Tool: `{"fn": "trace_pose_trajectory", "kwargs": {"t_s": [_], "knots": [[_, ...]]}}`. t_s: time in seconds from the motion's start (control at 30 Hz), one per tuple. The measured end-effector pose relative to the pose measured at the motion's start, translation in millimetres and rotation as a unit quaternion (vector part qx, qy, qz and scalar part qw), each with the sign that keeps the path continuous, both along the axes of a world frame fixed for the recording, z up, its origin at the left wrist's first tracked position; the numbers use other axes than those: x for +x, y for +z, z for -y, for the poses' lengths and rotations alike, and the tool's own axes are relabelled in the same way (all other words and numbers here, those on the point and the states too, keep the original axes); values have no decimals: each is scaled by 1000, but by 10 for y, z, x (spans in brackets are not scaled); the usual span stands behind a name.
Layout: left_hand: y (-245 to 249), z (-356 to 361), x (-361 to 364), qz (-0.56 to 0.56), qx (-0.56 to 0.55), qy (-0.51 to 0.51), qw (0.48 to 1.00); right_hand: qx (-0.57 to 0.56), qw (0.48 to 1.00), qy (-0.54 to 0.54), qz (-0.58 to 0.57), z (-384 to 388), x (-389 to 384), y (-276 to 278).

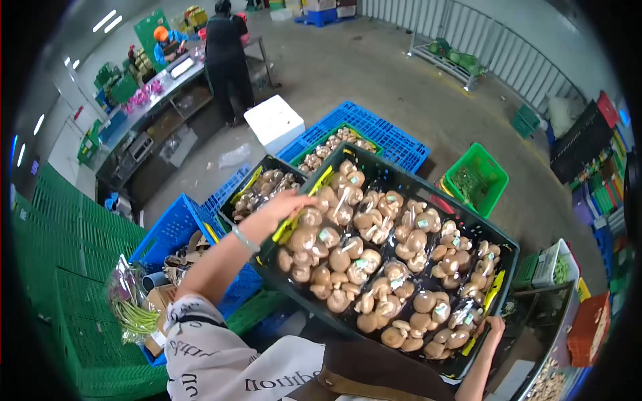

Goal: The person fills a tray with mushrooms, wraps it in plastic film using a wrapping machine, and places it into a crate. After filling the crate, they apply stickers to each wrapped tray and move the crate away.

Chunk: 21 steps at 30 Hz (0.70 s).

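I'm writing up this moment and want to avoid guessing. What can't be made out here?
All in the head view:
- Print on the labels of the mushroom packs: too small to read.
- Whatever is directly beneath the large dark crate: hidden by the crate itself.
- Front of the dark-clothed person: hidden, their back turned.
- Type of leafy greens: too small to tell.

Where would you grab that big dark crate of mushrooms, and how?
Grip the dark crate by its two short ends, from opposite sides, as the left hand and right hand do. It is long and loaded with wrapped brown mushrooms, so this should balance it best.
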<state>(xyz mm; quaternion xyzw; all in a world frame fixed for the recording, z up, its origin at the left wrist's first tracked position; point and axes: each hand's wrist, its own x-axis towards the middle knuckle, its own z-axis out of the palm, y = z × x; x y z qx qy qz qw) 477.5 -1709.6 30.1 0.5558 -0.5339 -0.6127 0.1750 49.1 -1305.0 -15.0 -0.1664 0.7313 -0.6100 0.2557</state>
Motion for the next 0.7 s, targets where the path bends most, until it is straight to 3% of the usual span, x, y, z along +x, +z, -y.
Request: {"fn": "trace_pose_trajectory", "kwargs": {"t_s": [0.1, 0.17, 0.23, 0.3, 0.37, 0.4, 0.43, 0.5, 0.53, 0.67, 0.7], "knots": [[-50, 720, 383, 27, -5, -42, 999, 59, 996, -68, -2, 606, 378, -40], [16, 1001, 494, 92, -33, -56, 994, 64, 997, 10, 34, 796, 537, 89], [23, 1560, 879, 111, -35, -47, 992, 49, 997, -13, 54, 1472, 1142, 115], [168, 1782, 1124, 78, -3, 4, 997, 51, 990, 54, 121, 1697, 1373, 47], [185, 2068, 1371, 152, -21, 40, 987, 39, 980, 159, 112, 1898, 1508, -150], [-33, 2287, 1574, 138, -23, 40, 989, 50, 976, 161, 140, 2064, 1674, -57], [83, 2226, 1551, 135, -11, 52, 989, 76, 970, 159, 169, 2013, 1678, 236], [55, 2412, 1762, 132, 0, 81, 988, 83, 956, 212, 183, 2281, 1794, 241], [-16, 2361, 1799, 129, -19, 148, 980, 86, 952, 229, 183, 2346, 1829, 265], [-498, 2504, 2115, 98, -93, 157, 978, 104, 945, 250, 185, 2465, 1903, 358], [-694, 2603, 2209, 139, -114, 133, 975, 119, 941, 250, 192, 2467, 1912, 423]]}}
